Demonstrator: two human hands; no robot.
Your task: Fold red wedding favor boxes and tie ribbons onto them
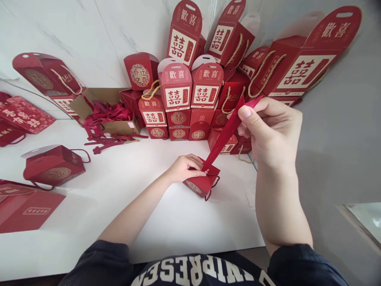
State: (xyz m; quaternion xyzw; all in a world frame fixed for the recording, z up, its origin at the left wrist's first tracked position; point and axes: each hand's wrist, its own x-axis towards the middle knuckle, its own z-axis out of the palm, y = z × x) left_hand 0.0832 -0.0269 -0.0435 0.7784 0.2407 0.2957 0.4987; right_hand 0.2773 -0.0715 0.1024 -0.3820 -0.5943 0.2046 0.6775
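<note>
A small red gift box [199, 186] with a round gold emblem and dark red cord handles lies on the white table in front of me. My left hand [187, 169] rests on its top, thumb and fingers closed around the top edge where a ribbon meets it. That red ribbon [224, 137] runs taut from the box up to my right hand [268, 127]. The right thumb and forefinger pinch its upper end, well above the box. Whether the ribbon is knotted at the box is hidden by my left fingers.
Stacked red gift boxes [177, 95] with gold rope handles stand along the wall. An open cardboard box [119, 128] of loose red ribbons sits at the back left. Further red boxes [56, 167] lie at the left. A grey wall [336, 159] bounds the table at right.
</note>
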